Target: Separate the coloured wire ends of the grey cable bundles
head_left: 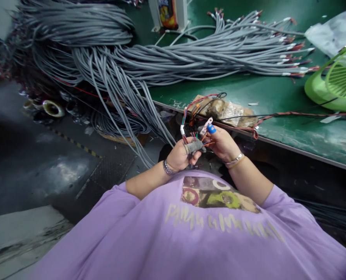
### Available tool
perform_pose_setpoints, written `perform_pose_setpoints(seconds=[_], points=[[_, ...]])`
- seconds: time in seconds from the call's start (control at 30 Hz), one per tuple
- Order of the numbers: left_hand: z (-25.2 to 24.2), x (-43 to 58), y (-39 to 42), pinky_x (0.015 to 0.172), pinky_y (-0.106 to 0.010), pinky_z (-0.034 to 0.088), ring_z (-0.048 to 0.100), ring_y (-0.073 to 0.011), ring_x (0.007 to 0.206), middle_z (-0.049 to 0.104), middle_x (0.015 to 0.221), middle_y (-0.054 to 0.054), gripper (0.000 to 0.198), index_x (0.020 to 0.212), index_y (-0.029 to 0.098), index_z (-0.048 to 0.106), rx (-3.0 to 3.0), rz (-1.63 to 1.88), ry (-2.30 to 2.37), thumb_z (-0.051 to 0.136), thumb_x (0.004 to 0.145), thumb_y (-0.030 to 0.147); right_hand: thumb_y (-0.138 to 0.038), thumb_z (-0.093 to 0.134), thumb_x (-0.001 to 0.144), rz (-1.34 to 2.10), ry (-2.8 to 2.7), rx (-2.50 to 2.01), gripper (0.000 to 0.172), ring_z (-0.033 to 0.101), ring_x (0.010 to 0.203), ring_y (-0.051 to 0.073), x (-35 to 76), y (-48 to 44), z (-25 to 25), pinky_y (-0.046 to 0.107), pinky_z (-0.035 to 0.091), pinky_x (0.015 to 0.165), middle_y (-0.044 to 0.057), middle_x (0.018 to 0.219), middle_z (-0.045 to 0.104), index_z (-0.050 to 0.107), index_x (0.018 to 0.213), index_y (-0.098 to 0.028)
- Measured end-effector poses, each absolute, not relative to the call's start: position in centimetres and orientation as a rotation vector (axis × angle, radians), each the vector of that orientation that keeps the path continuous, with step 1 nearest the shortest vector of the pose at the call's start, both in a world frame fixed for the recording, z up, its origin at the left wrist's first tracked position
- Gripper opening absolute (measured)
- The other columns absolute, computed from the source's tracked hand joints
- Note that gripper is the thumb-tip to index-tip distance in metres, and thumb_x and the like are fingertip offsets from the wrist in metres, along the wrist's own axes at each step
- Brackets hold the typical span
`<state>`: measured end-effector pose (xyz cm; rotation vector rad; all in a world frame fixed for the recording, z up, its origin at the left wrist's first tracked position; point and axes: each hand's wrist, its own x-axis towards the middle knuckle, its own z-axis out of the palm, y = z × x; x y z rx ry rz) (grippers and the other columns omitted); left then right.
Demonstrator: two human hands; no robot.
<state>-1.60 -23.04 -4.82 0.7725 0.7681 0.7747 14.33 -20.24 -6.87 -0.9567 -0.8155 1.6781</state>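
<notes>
My left hand (181, 154) has its fingers closed around the coloured wire bundle (185, 116). At its 2 o'clock, my right hand (223, 144) pinches a small white connector (206, 125), just below the desk (292, 128) edge.

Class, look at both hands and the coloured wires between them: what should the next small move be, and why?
Probably bring the pale strip down to one of the coloured wires. The left hand grips those wires with their ends fanned loose, and the right hand pinches the strip just above them, apart.
</notes>
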Motion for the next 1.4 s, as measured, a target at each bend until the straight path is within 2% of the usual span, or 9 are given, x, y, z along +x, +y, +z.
perform_pose_setpoints(seconds=[0.13,0.23,0.33,0.47,0.63,0.73,0.93,1.13,1.4], points=[[-5.2,-1.5,-22.6,0.032,-0.019,0.027,0.040,-0.0063,0.030,0.052,0.043,0.005,0.050,0.070,0.017,0.054,0.760,0.771,0.787,0.085,0.058,0.054,-0.074,0.082,0.056,1.367,-0.760,-1.074,0.062,0.029,0.047,0.006,13.5,-20.1,-7.8,0.024,0.023,0.045,-0.007,0.051,0.041,0.052,0.066,-0.021],[-5.3,-1.5,-22.5,0.031,-0.019,0.027,0.039,-0.0063,0.029,0.051,0.042,0.005,0.050,0.068,0.017,0.053,0.753,0.774,0.775,0.086,0.056,0.054,-0.083,0.073,0.059,1.377,-0.781,-1.059,0.065,0.031,0.049,0.007,13.3,-19.8,-8.0,0.024,0.025,0.046,-0.006,0.054,0.042,0.052,0.068,-0.022],[-5.4,-1.6,-22.3,0.031,-0.019,0.026,0.039,-0.0062,0.029,0.050,0.042,0.005,0.051,0.068,0.017,0.053,0.754,0.778,0.759,0.085,0.057,0.054,-0.081,0.074,0.061,1.409,-0.832,-1.022,0.063,0.032,0.050,0.008,13.2,-19.7,-8.0,0.025,0.028,0.048,-0.006,0.057,0.043,0.052,0.069,-0.022],[-5.8,-1.8,-22.0,0.032,-0.020,0.026,0.038,-0.0062,0.029,0.050,0.042,0.005,0.050,0.071,0.016,0.055,0.769,0.759,0.748,0.084,0.058,0.055,-0.077,0.076,0.063,1.240,-0.796,-1.034,0.061,0.034,0.049,0.008,13.2,-19.7,-8.6,0.024,0.027,0.047,-0.006,0.055,0.042,0.049,0.067,-0.022],[-6.2,-1.9,-21.9,0.032,-0.020,0.026,0.038,-0.0061,0.030,0.050,0.043,0.006,0.050,0.076,0.017,0.056,0.776,0.739,0.755,0.083,0.060,0.056,-0.086,0.062,0.069,1.510,-0.728,-1.017,0.064,0.045,0.054,0.010,12.9,-19.5,-8.4,0.025,0.038,0.050,-0.002,0.064,0.055,0.058,0.076,-0.022],[-6.2,-1.8,-22.0,0.033,-0.019,0.026,0.038,-0.0060,0.030,0.050,0.043,0.005,0.049,0.074,0.017,0.056,0.770,0.735,0.772,0.084,0.061,0.054,-0.084,0.065,0.069,1.634,-0.627,-0.979,0.063,0.049,0.057,0.011,12.7,-19.4,-7.6,0.025,0.043,0.053,-0.001,0.069,0.060,0.061,0.082,-0.022],[-6.4,-1.6,-22.0,0.031,-0.019,0.026,0.039,-0.0063,0.030,0.050,0.043,0.004,0.047,0.073,0.016,0.057,0.774,0.739,0.774,0.085,0.061,0.053,-0.080,0.066,0.073,1.606,-0.590,-0.965,0.060,0.053,0.060,0.011,12.4,-19.1,-7.3,0.025,0.044,0.055,-0.001,0.068,0.061,0.064,0.084,-0.021],[-6.7,-1.7,-22.1,0.031,-0.019,0.027,0.039,-0.0064,0.029,0.051,0.043,0.004,0.046,0.073,0.016,0.057,0.794,0.739,0.785,0.083,0.063,0.053,-0.078,0.072,0.069,1.664,-0.450,-0.929,0.060,0.053,0.060,0.012,12.2,-19.4,-7.0,0.025,0.045,0.056,-0.001,0.068,0.062,0.065,0.084,-0.021],[-6.2,-1.6,-22.4,0.032,-0.019,0.026,0.038,-0.0061,0.030,0.049,0.043,0.005,0.050,0.074,0.016,0.057,0.804,0.753,0.816,0.083,0.060,0.056,-0.086,0.063,0.068,1.715,-0.567,-0.906,0.064,0.052,0.058,0.012,12.7,-19.5,-7.6,0.027,0.046,0.057,-0.001,0.068,0.061,0.059,0.076,-0.023]])
